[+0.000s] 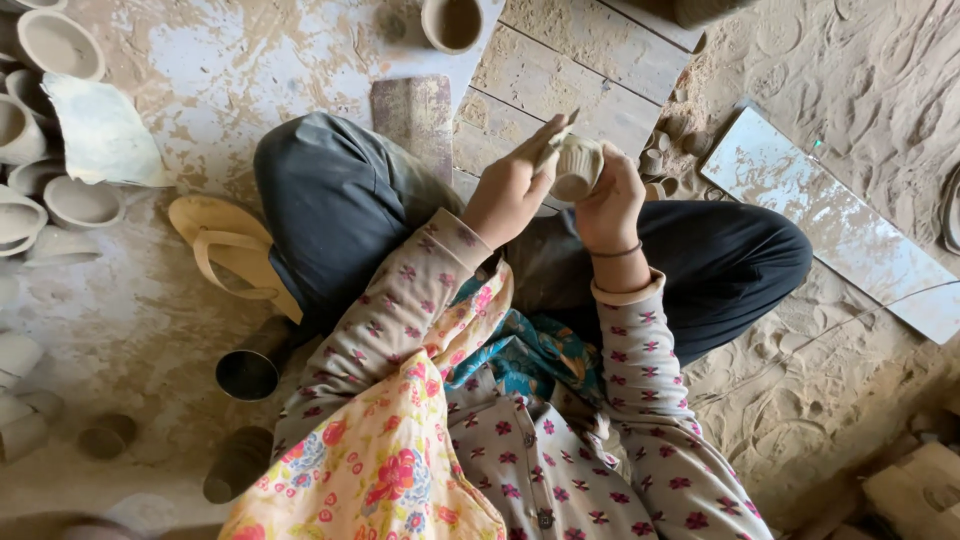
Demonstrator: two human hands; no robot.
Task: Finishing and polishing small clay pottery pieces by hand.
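1 small ribbed clay cup [578, 166], gripped by right hand [612, 195]; left hand [510, 190] pinching thin tool [556, 140] against its rim.

The left hand [510, 190] covers the near side of the clay cup [577, 167], and the right hand [610, 200] hides its base. The thin tool [556, 137] is mostly hidden between the fingers. At the floor's left edge, several bowls [15, 130] are cut off. The small pieces [665, 150] behind the cup are too small to tell.
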